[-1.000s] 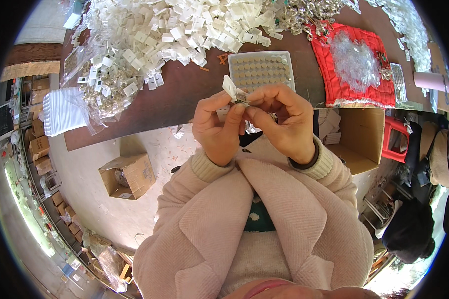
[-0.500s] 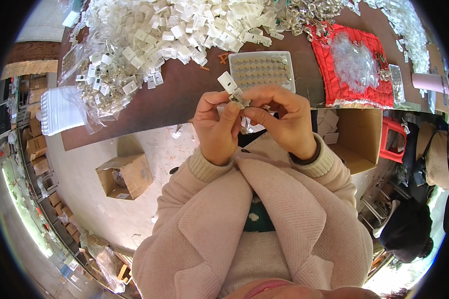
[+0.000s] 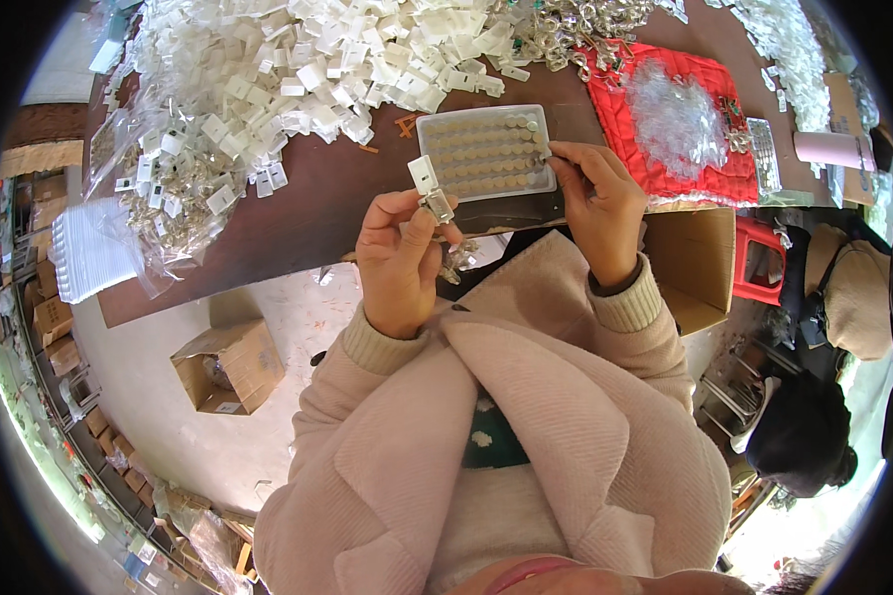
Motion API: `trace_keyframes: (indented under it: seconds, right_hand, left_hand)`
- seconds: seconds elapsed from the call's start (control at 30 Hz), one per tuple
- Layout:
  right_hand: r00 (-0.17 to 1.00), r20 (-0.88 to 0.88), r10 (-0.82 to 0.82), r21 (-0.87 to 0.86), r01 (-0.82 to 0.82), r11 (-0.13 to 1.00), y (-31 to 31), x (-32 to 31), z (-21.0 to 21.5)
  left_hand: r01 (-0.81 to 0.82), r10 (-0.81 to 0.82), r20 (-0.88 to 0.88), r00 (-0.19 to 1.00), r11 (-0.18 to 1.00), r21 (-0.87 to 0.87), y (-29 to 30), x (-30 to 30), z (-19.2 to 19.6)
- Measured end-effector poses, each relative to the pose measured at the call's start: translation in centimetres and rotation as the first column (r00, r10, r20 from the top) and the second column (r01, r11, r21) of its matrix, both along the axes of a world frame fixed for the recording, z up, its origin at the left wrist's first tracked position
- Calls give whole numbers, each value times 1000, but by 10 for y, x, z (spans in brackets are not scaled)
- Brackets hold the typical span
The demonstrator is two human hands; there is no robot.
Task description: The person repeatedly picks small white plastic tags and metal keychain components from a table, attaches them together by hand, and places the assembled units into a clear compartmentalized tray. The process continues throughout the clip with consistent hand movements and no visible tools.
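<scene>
My left hand (image 3: 397, 273) pinches a small white plastic piece with a metal clip-like part (image 3: 437, 206) at its lower end, held upright just left of the tray. More small metal parts (image 3: 457, 260) show beside that hand's lower fingers. My right hand (image 3: 605, 213) is at the right edge of a clear plastic tray (image 3: 496, 194), thumb and forefinger pressed together; what is between them is too small to make out. Rows of small round discs (image 3: 481, 149), like button cells, stand in the tray, with a gap at its upper right.
A large heap of white plastic pieces (image 3: 367, 59) covers the far left of the brown table (image 3: 298, 228). A metal parts pile (image 3: 575, 25) and a red cloth (image 3: 615, 109) with clear plastic bits lie to the right. Cardboard boxes (image 3: 230, 365) and a red stool (image 3: 759, 263) stand below.
My hands have parted. The right one moved away to the tray's right edge, while the left keeps the white piece with its metal part. The view has shifted slightly right.
</scene>
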State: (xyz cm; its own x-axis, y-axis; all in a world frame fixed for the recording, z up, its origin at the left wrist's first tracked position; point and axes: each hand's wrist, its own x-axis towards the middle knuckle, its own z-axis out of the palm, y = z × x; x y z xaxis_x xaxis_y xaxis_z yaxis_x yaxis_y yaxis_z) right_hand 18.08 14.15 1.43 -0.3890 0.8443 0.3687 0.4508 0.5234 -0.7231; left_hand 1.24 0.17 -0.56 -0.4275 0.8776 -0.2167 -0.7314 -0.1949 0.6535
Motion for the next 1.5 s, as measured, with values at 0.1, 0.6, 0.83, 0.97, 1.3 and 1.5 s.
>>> trace_keyframes:
  seconds: [0.1, 0.6, 0.83, 0.97, 1.3, 1.5]
  right_hand:
    - [996, 87, -3, 48, -1, 999, 2, 1, -12]
    - [954, 275, 121, 304, -206, 930, 8, 1, -16]
    - [947, 299, 119, 276, -205, 939, 7, 4, -13]
    - [958, 254, 135, 262, -202, 944, 7, 3, -13]
    - [962, 231, 148, 230, -202, 952, 12, 6, -11]
    - [922, 277, 271, 217, -335, 917, 9, 9, -7]
  left_hand:
    - [20, -20, 8, 1000, 1000, 23, 1, 1, -2]
    - [33, -33, 8, 999, 999, 8, 3, 2, -2]
    - [26, -26, -1, 1000, 1000, 10, 3, 2, -1]
    - [26, -26, -4, 1000, 1000, 5, 2, 1, -2]
    - [40, -40, 1, 999, 999, -4, 1, 1, -2]
    - [68, -68, 5, 998, 998, 6, 2, 3, -1]
